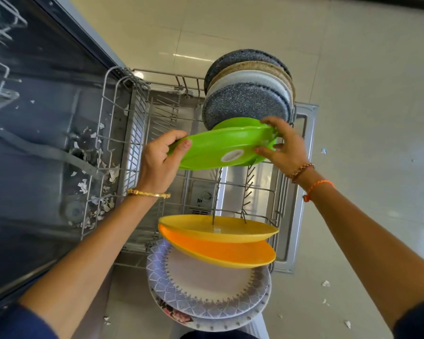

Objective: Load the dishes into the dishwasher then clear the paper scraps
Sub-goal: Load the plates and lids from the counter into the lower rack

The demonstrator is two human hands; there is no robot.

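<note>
1. Nearest me, a floral plate (179, 315) and a patterned plate (206, 285) stand on edge at the near end of the rack (108, 113), with an orange plate (220, 253) and a yellow plate (215, 228) just beyond them.
2. My left hand (157, 162) grips the left rim of a green plate (220, 148), thumb on the underside; my right hand (284, 145) pinches its right rim, fingers curled over the edge.
3. I hold the green plate tilted above the rack's middle tines (247, 192); whether it touches them I cannot tell.
4. Just past it, a second green plate (237, 122) and a row of speckled plates (245, 104) stand upright at the far end of the rack.
5. Paper scraps (100, 204) lie on the dishwasher floor to my left, in and beside the rack's left wall; more scraps (326, 283) sit on the tiles (365, 94) to my right.
6. Under the rack lies the open door (304, 143); pale glossy tiles stretch beyond it.
</note>
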